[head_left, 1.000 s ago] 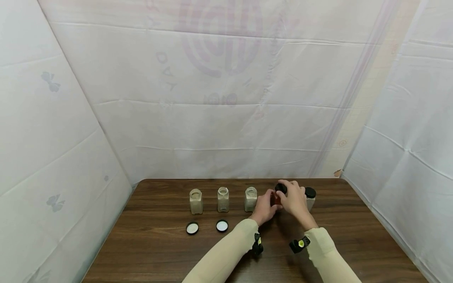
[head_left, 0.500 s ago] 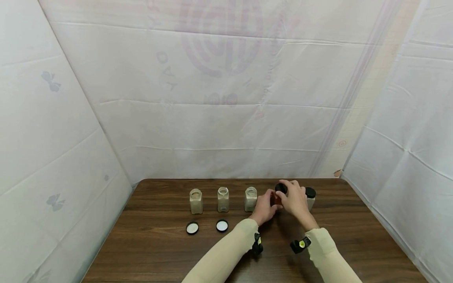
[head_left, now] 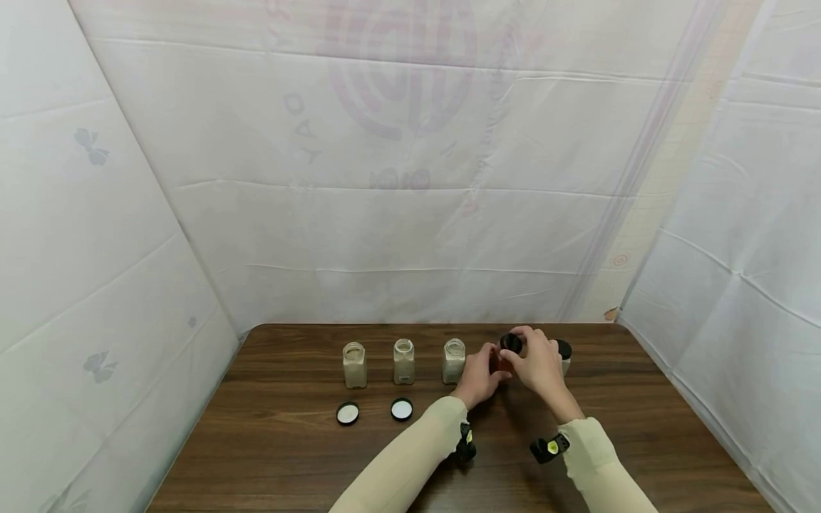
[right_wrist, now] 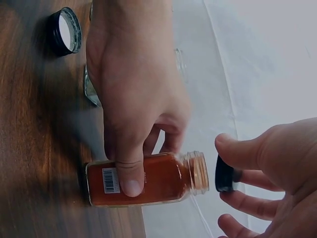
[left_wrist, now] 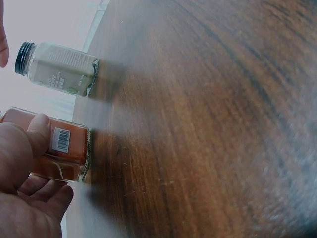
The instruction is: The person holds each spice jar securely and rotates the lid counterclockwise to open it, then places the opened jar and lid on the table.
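Observation:
My left hand (head_left: 479, 375) grips a glass spice jar (right_wrist: 163, 181) of red-orange powder by its body, thumb across the side near a barcode label. The jar stands upright on the table, its threaded mouth uncovered in the right wrist view. My right hand (head_left: 537, 365) pinches the black screw lid (right_wrist: 224, 174) between thumb and fingers, a small gap away from that mouth. To the right stands a capped jar (left_wrist: 62, 69) with a black lid and a pale label, partly behind my right hand in the head view.
Three uncapped jars of pale contents, the left jar (head_left: 355, 365), middle jar (head_left: 404, 363) and right jar (head_left: 453, 362), stand in a row. Upturned lids, one left lid (head_left: 348, 413) and one middle lid (head_left: 402, 409), lie before them. Another upturned lid (right_wrist: 64, 30) shows in the right wrist view.
The black lid has come off the red-orange jar in my right hand, which has shifted slightly to the right. My left hand has kept its hold on the jar.

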`<state>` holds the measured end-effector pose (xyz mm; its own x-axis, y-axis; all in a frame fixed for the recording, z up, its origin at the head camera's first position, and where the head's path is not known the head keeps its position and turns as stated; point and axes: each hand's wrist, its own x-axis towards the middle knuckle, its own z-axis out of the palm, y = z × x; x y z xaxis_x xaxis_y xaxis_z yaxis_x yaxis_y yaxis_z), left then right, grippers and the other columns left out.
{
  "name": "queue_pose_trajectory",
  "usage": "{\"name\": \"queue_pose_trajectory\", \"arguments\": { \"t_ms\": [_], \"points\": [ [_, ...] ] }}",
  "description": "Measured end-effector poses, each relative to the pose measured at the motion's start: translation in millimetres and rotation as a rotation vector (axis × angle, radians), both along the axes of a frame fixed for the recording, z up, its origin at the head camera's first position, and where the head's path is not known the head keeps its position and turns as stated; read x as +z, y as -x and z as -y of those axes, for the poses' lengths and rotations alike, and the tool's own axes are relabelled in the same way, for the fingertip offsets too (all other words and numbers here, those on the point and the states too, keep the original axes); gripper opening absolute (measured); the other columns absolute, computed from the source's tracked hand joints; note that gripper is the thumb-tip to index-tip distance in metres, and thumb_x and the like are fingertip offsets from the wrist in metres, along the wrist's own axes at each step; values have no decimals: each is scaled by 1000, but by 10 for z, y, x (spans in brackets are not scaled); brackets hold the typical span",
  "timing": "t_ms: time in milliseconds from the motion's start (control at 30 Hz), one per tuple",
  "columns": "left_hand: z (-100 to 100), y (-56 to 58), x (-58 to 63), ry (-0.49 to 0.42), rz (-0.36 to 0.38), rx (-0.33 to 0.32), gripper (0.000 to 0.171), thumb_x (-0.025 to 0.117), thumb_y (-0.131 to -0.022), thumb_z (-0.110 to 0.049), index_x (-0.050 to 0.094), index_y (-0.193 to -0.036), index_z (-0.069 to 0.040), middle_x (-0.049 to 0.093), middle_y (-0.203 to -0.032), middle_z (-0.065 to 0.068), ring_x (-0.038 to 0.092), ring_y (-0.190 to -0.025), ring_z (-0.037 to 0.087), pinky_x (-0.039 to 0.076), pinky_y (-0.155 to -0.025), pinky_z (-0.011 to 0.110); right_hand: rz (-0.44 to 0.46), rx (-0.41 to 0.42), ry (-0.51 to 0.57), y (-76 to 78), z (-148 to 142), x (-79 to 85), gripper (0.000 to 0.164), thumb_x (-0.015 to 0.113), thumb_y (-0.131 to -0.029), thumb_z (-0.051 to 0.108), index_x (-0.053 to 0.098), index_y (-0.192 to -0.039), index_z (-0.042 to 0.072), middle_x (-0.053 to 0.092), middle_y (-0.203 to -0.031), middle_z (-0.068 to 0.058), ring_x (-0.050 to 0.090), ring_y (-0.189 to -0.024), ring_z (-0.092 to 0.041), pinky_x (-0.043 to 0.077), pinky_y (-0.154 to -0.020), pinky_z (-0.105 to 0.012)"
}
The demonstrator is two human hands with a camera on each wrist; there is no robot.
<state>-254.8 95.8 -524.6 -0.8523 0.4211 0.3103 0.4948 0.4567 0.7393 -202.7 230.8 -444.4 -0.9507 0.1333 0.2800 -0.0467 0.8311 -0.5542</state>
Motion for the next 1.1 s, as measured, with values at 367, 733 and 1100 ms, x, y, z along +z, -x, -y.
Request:
{"name": "queue_pose_trajectory", "arguments": {
  "t_ms": [367,733,1100],
  "points": [
    [-6,1,7,12,-6,9,31,78,-94,-19,58,-115,-9,70,-104,5,68,-99,19,54,-85,31,-7,-5,0,-74,-60,5,44,80,-90,23,62,-125,4,67,-120,-20,53,-109,-48,38,-88,-66],
    [-11,3,9,29,15,17,33,77,-95,-20,58,-119,-10,71,-107,5,68,-102,19,54,-87,32,-29,4,-8,-103,-92,-8,42,80,-91,25,62,-122,3,70,-118,-22,53,-110,-50,36,-93,-70],
    [-10,-9,30,24,29,15,34,77,-95,-21,58,-121,-10,70,-105,4,68,-98,17,54,-85,31,-34,16,7,-146,-121,-12,40,79,-92,25,61,-122,5,70,-115,-22,55,-106,-49,37,-90,-71]
  ]
}}
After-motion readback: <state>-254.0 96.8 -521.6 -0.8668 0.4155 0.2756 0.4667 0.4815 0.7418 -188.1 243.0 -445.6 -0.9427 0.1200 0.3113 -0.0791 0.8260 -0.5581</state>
